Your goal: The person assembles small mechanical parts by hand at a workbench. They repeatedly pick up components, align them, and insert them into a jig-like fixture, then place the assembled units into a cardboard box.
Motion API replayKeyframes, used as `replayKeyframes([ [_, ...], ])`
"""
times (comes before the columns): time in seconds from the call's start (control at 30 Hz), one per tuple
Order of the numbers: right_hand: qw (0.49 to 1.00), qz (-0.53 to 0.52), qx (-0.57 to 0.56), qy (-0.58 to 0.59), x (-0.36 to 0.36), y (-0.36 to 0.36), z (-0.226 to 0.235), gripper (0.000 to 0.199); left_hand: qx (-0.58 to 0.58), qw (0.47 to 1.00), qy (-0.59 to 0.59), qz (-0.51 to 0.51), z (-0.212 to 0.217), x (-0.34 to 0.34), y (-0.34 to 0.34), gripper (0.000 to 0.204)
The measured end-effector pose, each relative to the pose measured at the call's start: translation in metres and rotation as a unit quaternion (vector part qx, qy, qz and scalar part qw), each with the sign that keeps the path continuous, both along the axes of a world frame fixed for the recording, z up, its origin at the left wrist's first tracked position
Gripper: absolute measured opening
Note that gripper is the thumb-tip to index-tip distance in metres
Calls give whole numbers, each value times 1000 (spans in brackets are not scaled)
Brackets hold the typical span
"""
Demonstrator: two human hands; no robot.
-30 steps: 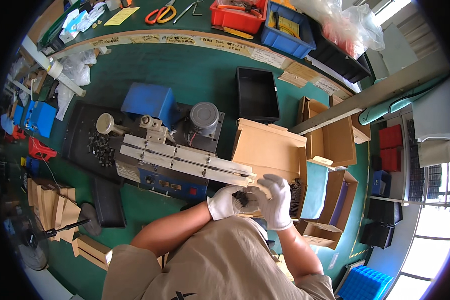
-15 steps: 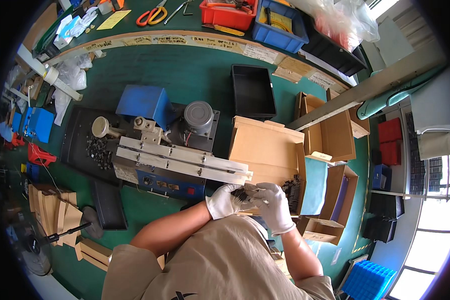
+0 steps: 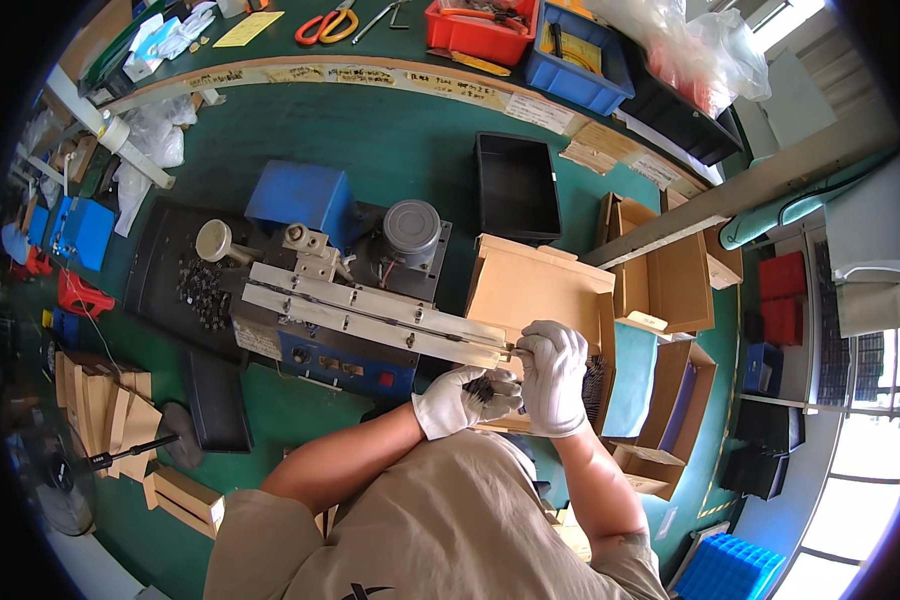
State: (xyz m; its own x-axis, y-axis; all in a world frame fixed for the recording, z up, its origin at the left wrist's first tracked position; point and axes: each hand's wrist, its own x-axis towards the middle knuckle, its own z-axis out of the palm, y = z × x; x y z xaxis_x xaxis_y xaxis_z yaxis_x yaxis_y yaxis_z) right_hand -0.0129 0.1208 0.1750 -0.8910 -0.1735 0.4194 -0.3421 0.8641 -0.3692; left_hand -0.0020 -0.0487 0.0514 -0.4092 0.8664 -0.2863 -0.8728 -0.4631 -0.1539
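Well, my left hand [image 3: 448,406], in a white glove, is curled around a bunch of small dark parts [image 3: 481,388], gripping them just below the right end of the metal track [image 3: 375,331]; my right hand [image 3: 556,380], gloved too, is raised at that end, its thumb and fingers drawn in toward the tip of the track; I cannot tell whether they pinch a part there, since the spot is too small to make out; the two hands are close beside each other, in front of my tan shirt [image 3: 440,510].

The track slants across a machine with a blue front panel [image 3: 370,379], a blue housing [image 3: 295,195] and a grey round motor [image 3: 412,228] behind it; to the left, a loose heap of dark pieces [image 3: 206,290] lies in a wide black tray [image 3: 160,245]; just beyond my right hand is a cardboard box [image 3: 540,285], with more dark parts [image 3: 594,388] along its near right side.
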Motion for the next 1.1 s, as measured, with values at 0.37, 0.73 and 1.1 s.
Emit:
replayKeyframes([
  [0.37,989,-42,-143,-6,14,-9,-5,41,-27,999,27,2,21,-2,-2,40],
  [0.73,991,-42,-45,-115,65,-10,-33,34,17,1000,-2,-4,-4,3,2,43],
  [1.1,994,-33,-38,-96,23,20,6,17,-9,1000,15,-14,17,0,-2,49],
])
